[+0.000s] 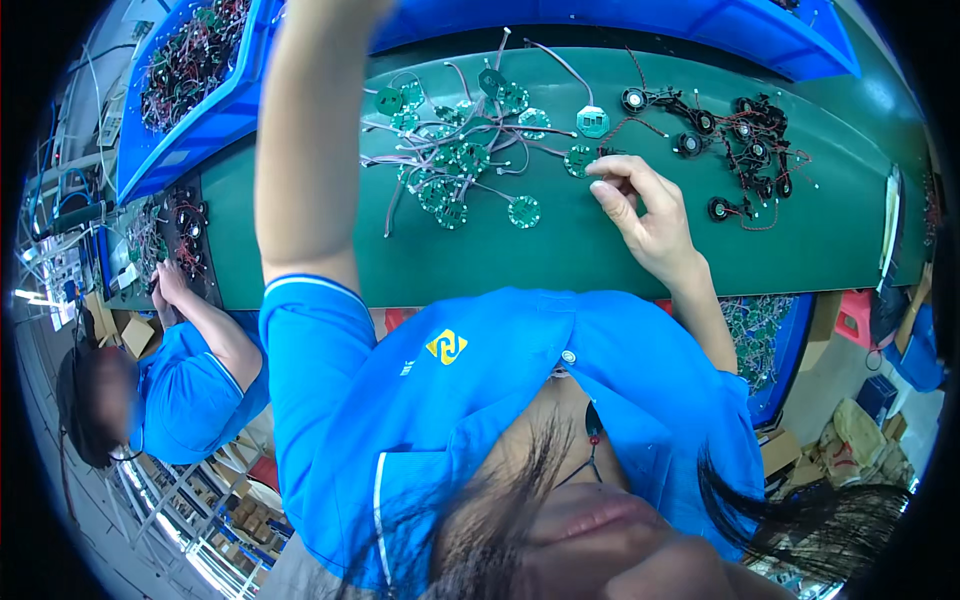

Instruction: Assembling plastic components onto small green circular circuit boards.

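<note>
A round green circuit board (578,160) lay on the green desk (300,205), at the right side of a loose heap of similar boards. The right hand (655,220) was at its near right edge, thumb and forefinger curled with a narrow gap between their tips; whether they pinched the board could not be told. Just beyond it was a paler board (592,122), its wire trailing to the far left.

To the left spread the board heap (465,160), a tangle of green discs and greyish-purple wires, with one disc (523,212) apart on its near right side. To the right lay a cluster of black round components (755,150) with dark red wires, and one more component (720,208) at its near left.

The left forearm (310,150) extended to the far side; the left hand was out of view, so its state could not be told. Along the far edge stood a long blue bin (600,22), and at far left a blue bin of wired parts (190,90). At the left, a co-worker (195,400) in blue had both hands among small parts. At near right, below the desk, a blue tray (770,410) held more wired boards.
</note>
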Demonstrator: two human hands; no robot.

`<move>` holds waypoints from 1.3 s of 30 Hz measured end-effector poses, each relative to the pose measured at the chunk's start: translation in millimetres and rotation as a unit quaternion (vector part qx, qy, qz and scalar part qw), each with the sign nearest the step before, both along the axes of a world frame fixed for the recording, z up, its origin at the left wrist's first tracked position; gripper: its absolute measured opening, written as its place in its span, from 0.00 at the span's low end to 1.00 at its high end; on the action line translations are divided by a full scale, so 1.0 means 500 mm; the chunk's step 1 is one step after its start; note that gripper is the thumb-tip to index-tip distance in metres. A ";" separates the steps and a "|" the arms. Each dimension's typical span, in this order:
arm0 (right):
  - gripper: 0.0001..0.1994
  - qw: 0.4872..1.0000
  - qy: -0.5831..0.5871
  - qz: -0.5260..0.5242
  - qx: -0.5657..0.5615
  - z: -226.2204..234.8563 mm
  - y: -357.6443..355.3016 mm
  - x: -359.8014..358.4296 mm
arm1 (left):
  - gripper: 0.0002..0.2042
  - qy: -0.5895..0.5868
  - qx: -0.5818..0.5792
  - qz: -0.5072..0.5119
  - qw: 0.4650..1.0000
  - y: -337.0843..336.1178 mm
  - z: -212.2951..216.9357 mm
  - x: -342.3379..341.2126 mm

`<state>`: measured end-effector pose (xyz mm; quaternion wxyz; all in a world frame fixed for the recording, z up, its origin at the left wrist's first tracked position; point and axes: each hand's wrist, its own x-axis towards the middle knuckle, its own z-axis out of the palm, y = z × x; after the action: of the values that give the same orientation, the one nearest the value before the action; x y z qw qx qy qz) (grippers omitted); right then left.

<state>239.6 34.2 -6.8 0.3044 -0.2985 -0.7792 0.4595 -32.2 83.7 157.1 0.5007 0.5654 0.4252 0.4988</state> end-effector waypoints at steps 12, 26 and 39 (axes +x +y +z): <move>0.04 0.999 -0.044 -0.026 -0.005 -0.028 0.021 0.017 | 0.14 0.460 0.334 0.137 0.811 -0.020 -0.245 0.101; 0.11 0.975 -0.098 -0.122 0.157 -0.021 0.104 0.000 | 0.18 0.636 0.203 0.023 0.744 -0.065 -0.386 0.166; 0.16 0.880 -0.276 -0.144 0.359 -0.034 0.184 0.004 | 0.07 0.385 0.092 0.199 0.896 -0.062 -0.364 0.118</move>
<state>241.6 126.1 -23.7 0.2261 -0.3924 -0.8916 -0.0022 26.7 52.6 -25.1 0.1339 0.6603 0.6408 0.3680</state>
